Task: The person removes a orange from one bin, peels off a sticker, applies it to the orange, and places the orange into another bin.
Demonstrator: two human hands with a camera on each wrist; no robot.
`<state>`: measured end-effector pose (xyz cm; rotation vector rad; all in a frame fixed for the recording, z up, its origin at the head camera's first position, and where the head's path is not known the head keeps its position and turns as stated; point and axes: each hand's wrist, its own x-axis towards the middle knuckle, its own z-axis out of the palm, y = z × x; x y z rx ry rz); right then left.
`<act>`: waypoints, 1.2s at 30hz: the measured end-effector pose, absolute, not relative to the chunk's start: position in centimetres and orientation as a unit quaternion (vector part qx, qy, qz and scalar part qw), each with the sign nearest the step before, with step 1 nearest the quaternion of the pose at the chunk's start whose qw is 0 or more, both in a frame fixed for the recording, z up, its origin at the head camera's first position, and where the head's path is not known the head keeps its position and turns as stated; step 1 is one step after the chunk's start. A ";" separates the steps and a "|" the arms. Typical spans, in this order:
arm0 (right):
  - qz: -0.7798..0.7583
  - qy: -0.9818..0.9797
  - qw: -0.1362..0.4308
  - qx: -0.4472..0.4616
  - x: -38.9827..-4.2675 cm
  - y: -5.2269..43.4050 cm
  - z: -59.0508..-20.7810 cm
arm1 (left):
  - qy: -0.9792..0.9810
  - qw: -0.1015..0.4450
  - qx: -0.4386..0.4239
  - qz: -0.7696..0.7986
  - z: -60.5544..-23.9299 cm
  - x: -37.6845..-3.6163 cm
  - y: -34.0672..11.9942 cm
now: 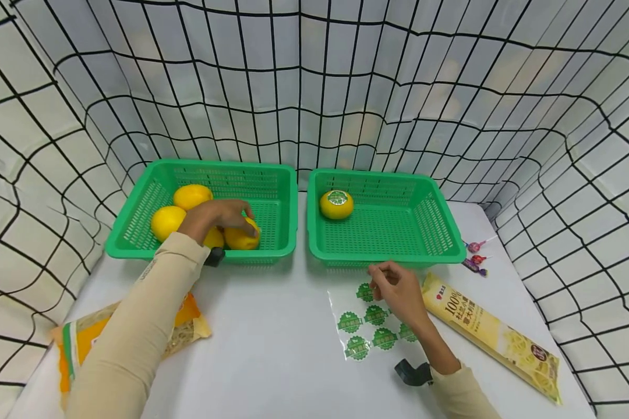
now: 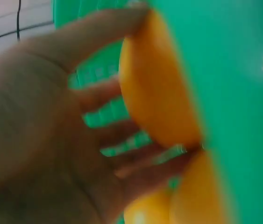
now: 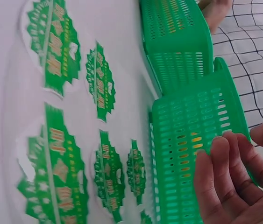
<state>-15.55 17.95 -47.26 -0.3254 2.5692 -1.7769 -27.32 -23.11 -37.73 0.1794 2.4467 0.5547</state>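
Inside the left green basket (image 1: 136,233), my left hand (image 1: 243,224) curls its fingers over a yellow-orange fruit (image 1: 239,238); the left wrist view shows the fingers (image 2: 98,98) wrapped round that fruit (image 2: 159,88). Several more such fruits (image 1: 166,221) lie beside it. The right green basket (image 1: 440,233) holds one fruit with a green sticker (image 1: 336,204). My right hand (image 1: 380,279) hovers with loosely curled fingers over a clear sheet of green stickers (image 1: 369,329), just in front of that basket. In the right wrist view, the fingers (image 3: 229,182) and thumb stand apart with nothing between them, beside the sticker sheet (image 3: 52,140).
A long yellow noodle packet (image 1: 495,334) lies right of the sticker sheet. Lollipops (image 1: 474,256) lie by the right basket's corner. An orange snack bag (image 1: 84,337) sits under my left forearm. Grid-patterned cloth walls (image 1: 314,87) surround the white table (image 1: 272,331).
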 end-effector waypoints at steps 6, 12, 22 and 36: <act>-0.581 0.811 0.013 -0.065 -15.3 17.9 -47.8 | 0.925 0.347 0.065 0.144 -37.6 -28.4 -22.7; -0.598 0.800 0.020 -0.045 -15.3 17.7 -48.3 | 0.906 0.398 0.072 0.123 -38.1 -28.8 -22.5; -0.586 0.808 0.016 -0.050 -15.5 17.5 -48.4 | 0.898 0.330 0.122 0.265 -37.2 -27.4 -22.6; -0.556 0.828 -0.014 -0.073 -15.6 17.7 -48.2 | 0.846 0.199 0.226 0.441 -37.5 -15.0 -17.6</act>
